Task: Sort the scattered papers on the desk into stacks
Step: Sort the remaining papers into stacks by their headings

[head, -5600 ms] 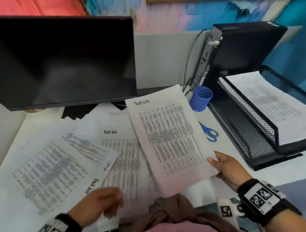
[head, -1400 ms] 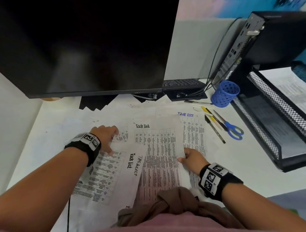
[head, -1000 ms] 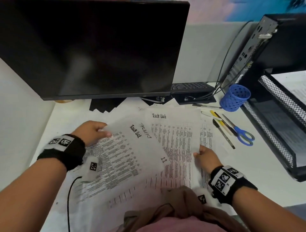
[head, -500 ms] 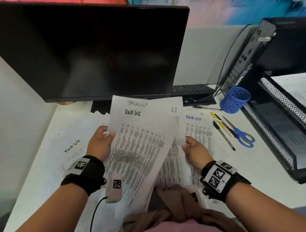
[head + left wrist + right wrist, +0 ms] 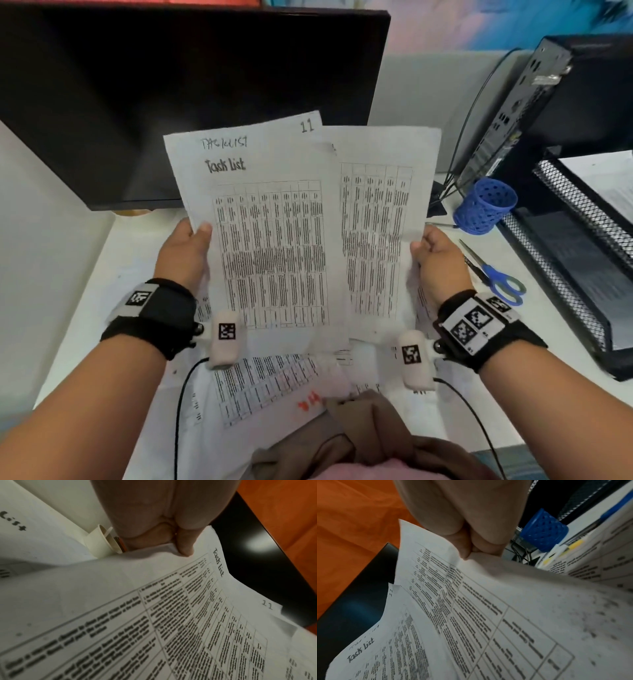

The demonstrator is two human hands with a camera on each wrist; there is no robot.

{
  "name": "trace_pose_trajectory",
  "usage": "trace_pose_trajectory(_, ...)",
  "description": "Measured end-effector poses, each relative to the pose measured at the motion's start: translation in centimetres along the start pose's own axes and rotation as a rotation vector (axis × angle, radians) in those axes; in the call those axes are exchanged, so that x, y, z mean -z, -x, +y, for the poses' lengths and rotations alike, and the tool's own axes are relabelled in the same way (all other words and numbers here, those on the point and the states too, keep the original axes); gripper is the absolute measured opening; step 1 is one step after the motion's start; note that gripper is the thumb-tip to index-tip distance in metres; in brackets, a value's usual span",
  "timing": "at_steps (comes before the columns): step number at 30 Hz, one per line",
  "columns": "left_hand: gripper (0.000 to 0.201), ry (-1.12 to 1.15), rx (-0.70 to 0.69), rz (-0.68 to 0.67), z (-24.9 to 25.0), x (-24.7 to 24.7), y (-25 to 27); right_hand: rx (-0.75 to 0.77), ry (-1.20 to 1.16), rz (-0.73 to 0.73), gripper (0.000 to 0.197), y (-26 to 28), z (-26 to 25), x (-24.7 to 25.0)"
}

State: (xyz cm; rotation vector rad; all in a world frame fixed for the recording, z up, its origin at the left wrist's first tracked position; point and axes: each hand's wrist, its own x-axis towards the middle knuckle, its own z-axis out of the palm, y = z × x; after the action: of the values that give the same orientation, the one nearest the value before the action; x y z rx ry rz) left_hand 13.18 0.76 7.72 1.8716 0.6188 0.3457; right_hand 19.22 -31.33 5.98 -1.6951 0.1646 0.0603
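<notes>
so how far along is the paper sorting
Done: a few sheets already lie in the black mesh tray on the right. In hand: the left hand grips the front Task List sheet with a sheet marked 11 behind it, and the right hand pinches another printed sheet, all lifted off the desk. Left: loose sheets on the desk under the forearms remain unstacked.

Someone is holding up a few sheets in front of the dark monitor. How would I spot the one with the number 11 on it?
Look in front of the black monitor, where the left hand holds up papers. The sheet marked 11 sits just behind the front Task List page. Only its top strip shows, with a handwritten 11 at the top right corner.
</notes>
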Motion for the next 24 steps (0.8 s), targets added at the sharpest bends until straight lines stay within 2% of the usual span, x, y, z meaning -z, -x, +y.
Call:
trace_pose_trajectory(3, 0.032, 0.005, 0.006, -0.030, -0.3, -0.8, -0.1, 0.024, 0.070, -0.037, 0.029, -0.2, 0.0, -0.4)
trace_pose_trajectory(7, 0.029, -0.008, 0.037, -0.098, -1.1, -2.1, 0.7, -0.053, 0.064, -0.157, 0.026, 0.3, 1.0, -1.4)
trace_pose_trajectory(9, 0.028, -0.035, 0.070, -0.139, -1.9, -2.9, 1.5, -0.120, 0.044, -0.214, 0.027, 0.7, 1.9, -1.7)
trace_pose_trajectory(14, 0.044, -0.012, 0.228, -0.224, -3.9, -3.8, 4.2, -0.377, 0.055, -0.398, 0.033, 2.1, 4.9, -2.4)
trace_pose_trajectory(15, 0.041, 0.000, 0.233, -0.248, -4.2, -3.8, 4.9, -0.372, 0.116, -0.363, 0.030, 1.9, 5.2, -2.1)
trace_pose_trajectory(16, 0.035, -0.016, 0.241, -0.274, -4.7, -3.7, 5.3, -0.330, 0.227, -0.263, 0.028, 1.4, 5.5, -1.6)
trace_pose_trajectory(19, 0.014, -0.087, 0.267, -0.303, -6.3, -3.4, 6.2, -0.254, 0.539, 0.124, 0.041, -0.9, 6.3, 1.1)
trace_pose_trajectory(20, 0.015, -0.098, 0.283, -0.318, -6.8, -3.4, 6.4, -0.283, 0.540, 0.160, 0.049, -1.5, 6.7, 1.8)
trace_pose_trajectory(22, 0.035, -0.109, 0.303, -0.360, -7.5, -3.4, 6.8, -0.376, 0.484, 0.108, 0.061, -2.0, 7.1, 2.5)
trace_pose_trajectory(24, 0.041, -0.103, 0.324, -0.387, -8.2, -3.4, 6.8, -0.384, 0.536, 0.054, 0.057, -1.9, 7.3, 2.7)
